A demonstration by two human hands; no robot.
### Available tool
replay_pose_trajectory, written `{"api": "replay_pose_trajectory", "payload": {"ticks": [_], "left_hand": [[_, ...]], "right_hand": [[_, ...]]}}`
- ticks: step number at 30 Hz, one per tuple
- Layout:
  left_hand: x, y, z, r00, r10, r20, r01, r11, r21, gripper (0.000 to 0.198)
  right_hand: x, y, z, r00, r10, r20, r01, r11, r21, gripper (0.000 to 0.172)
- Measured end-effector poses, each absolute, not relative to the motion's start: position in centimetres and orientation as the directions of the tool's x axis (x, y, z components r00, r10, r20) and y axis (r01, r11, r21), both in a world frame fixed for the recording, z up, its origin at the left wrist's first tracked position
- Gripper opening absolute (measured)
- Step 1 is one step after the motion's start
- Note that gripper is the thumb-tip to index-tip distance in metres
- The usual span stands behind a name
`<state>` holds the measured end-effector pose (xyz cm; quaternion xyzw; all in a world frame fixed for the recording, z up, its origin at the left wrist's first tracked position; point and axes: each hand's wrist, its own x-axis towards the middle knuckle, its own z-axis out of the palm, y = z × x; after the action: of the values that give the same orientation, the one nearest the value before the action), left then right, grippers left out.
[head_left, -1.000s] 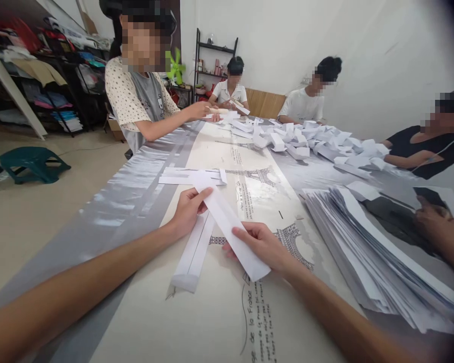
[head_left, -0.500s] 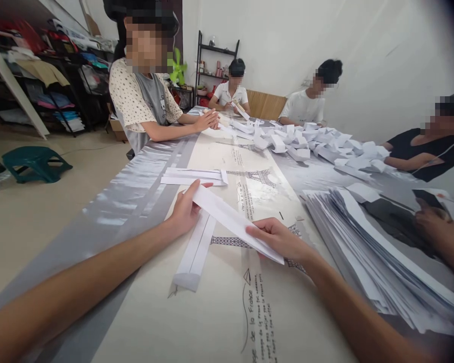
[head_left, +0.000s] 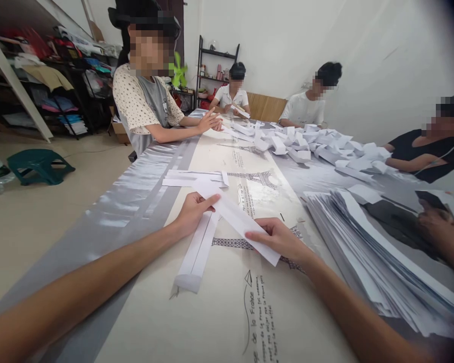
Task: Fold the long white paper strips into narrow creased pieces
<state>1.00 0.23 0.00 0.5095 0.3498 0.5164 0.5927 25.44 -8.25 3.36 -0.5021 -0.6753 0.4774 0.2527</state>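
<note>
The left hand (head_left: 192, 212) has its fingers closed on the far end of a long white paper strip (head_left: 232, 213), thumb laid across the top and the other fingers tucked beneath. The right hand (head_left: 282, 241) is closed on the near end, its fingers curled over the paper and the forefinger stretched along the edge. The paper strip runs slantwise between the two hands, raised a little above the table (head_left: 136, 196), with its near tip sticking out past the right hand. Under it, lying flat on the printed table cover, is a folded strip (head_left: 196, 254) that reaches from just below the left hand towards the person. A few flat strips (head_left: 192, 177) lie just beyond the left hand. To the right of the right hand spreads a big stack of sheets (head_left: 363, 242), and a co-worker's hand (head_left: 444, 237) rests at its far side. Further up the table is a heap of folded pieces (head_left: 318, 143), with other people seated around it. On the floor to the left stands a green stool (head_left: 38, 164), in front of cluttered shelves (head_left: 60, 85).
</note>
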Motion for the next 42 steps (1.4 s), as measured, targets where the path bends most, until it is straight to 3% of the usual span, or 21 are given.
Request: {"api": "replay_pose_trajectory", "payload": {"ticks": [4, 15, 20, 26, 30, 38, 42], "left_hand": [[0.9, 0.2, 0.2, 0.305, 0.949, 0.077, -0.275, 0.010, 0.961, 0.038], [1.0, -0.1, 0.6, 0.305, 0.947, 0.106, -0.307, -0.007, 0.952, 0.046], [1.2, -0.2, 0.5, 0.286, 0.950, 0.124, -0.316, -0.029, 0.948, 0.044], [1.0, -0.3, 0.9, 0.300, 0.949, 0.094, -0.332, 0.012, 0.943, 0.041], [0.9, -0.7, 1.7, 0.415, 0.897, 0.152, -0.386, 0.022, 0.922, 0.037], [0.5, -1.2, 2.0, 0.596, 0.764, 0.246, -0.393, 0.011, 0.920, 0.047], [0.3, -1.1, 1.8, 0.619, 0.761, 0.193, -0.358, 0.055, 0.932, 0.048]], "right_hand": [[25.6, -8.2, 3.3, -0.355, 0.922, -0.155, 0.393, -0.004, -0.919, 0.031], [25.8, -7.9, 3.1, -0.321, 0.926, -0.196, 0.344, -0.079, -0.936, 0.034], [25.5, -8.3, 3.4, -0.344, 0.920, -0.186, 0.403, -0.035, -0.914, 0.040], [24.4, -8.7, 3.5, -0.284, 0.958, -0.047, 0.437, 0.086, -0.895, 0.045], [23.6, -9.0, 3.2, -0.230, 0.968, -0.105, 0.372, -0.012, -0.928, 0.045], [22.2, -10.1, 3.1, -0.213, 0.924, -0.317, 0.047, -0.314, -0.948, 0.044], [21.4, -10.6, 3.3, -0.287, 0.915, -0.283, 0.075, -0.273, -0.959, 0.044]]}}
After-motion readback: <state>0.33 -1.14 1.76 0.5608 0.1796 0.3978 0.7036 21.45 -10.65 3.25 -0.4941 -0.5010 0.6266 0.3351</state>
